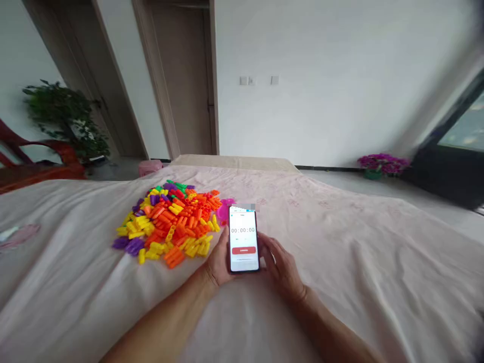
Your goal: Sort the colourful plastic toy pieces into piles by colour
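Phone [244, 240]: between hands | left hand [221, 258]: grips phone's left edge | right hand [280, 264]: fingers bent, at right edge; grip indeterminable

A phone [245, 239] is showing big dark numbers [242, 230] near the middle of the frame, a bit low down. They are saying "00:00:00". That is six zeros, sitting in pairs, with two little dots going between the pairs. Below them, a red button [244, 250] is showing a row of white marks, but they are looking too small to read. Tiny words are sitting at the top of the bright screen [242, 222], and more are sitting just under the big zeros and under the red button. All of those are looking too small and fuzzy to read
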Action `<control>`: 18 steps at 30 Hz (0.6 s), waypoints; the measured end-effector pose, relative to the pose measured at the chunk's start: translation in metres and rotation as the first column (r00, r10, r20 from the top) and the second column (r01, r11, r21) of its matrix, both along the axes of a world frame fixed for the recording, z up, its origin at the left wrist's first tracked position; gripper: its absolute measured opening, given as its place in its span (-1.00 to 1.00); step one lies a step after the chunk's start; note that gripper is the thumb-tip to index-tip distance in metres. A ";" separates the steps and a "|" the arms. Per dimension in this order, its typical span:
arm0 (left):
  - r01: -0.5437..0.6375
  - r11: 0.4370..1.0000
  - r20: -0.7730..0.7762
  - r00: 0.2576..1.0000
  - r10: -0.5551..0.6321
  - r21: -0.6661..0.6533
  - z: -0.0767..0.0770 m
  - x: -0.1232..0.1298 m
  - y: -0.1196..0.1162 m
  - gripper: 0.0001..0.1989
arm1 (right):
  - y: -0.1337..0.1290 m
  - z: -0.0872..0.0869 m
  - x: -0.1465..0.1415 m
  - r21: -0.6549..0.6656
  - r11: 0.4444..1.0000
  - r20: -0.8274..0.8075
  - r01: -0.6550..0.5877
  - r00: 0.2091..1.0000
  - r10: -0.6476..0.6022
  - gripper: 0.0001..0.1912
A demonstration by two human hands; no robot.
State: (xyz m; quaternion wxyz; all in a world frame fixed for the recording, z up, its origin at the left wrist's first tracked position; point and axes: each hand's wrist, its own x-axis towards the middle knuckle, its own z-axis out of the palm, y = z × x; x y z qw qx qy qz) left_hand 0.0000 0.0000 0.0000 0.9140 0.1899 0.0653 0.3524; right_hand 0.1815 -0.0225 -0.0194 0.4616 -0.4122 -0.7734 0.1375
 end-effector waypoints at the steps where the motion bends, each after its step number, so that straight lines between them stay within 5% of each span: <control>1: -0.005 1.000 -0.005 1.000 0.005 -0.002 0.000 0.000 0.000 -0.25 | -0.001 0.000 0.000 0.000 1.000 0.000 0.002 1.000 -0.002 -0.56; 18: -0.063 0.998 -0.050 0.997 0.061 -0.029 -0.008 -0.001 0.003 -0.24 | -0.004 0.006 -0.001 -0.019 1.000 -0.010 0.000 1.000 0.000 -0.59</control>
